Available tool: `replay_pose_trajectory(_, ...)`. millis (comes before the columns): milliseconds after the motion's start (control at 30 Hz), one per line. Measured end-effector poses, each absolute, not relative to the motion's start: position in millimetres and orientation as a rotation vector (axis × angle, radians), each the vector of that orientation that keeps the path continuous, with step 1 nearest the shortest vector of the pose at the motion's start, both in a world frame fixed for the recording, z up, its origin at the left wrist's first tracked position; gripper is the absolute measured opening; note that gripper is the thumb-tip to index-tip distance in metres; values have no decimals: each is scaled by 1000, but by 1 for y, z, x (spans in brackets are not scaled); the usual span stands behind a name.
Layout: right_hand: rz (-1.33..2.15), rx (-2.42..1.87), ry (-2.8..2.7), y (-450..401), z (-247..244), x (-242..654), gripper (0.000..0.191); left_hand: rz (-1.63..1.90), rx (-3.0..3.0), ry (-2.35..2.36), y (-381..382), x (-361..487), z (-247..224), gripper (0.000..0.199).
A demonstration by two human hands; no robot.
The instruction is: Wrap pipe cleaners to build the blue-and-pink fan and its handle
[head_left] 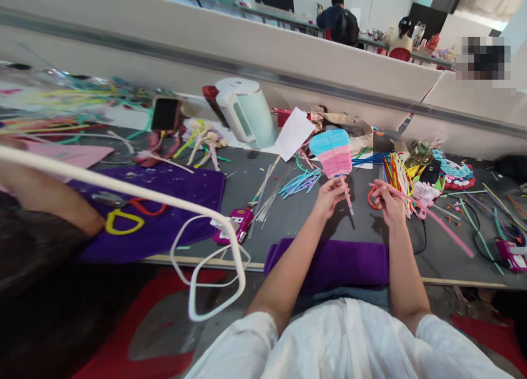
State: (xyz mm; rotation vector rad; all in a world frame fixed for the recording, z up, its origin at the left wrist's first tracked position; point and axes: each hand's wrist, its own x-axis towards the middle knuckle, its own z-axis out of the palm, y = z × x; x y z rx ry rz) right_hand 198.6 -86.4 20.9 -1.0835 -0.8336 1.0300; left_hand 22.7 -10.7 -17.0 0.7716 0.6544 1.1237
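My left hand (330,199) is closed around the slim pink-and-lilac handle of a small hand fan (335,154), which looks built from fuzzy pipe cleaners. Its paddle is blue at the top and pink below, tilted up above the table. Level with it, my right hand (389,204) pinches a long pink pipe cleaner (447,230) that slants down to the right. Orange scissor handles (373,198) show beside my right fingers. Behind that hand lies a bundle of red, yellow and white pipe cleaners (398,170). A folded purple cloth (349,263) rests at the table edge between my forearms.
A pale green kettle (251,115) stands at the back. Blue pipe cleaners (300,182) lie left of the fan. Yellow-and-red scissors (125,219) sit on a purple mat (193,198). A white bent rod or cord (123,189) crosses the left foreground near another person's arm (49,187).
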Motion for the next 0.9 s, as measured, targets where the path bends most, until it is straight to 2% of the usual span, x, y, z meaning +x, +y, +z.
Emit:
replay_pose_trajectory(167,1064,-1033,-799,-45,14,175,24,1217,846,693,19,9,-9,48)
replay_pose_trajectory(333,1158,-1057,-819,-15,-6,152,28,1241,851,742,38,2,-17,47)
replay_pose_trajectory(600,1208,-1053,-609,0,-50,144,29,1021,846,740,65,20,-36,42)
replay_pose_trajectory(900,1188,-1007,-533,12,-48,145,28,892,664,727,90,43,-54,41)
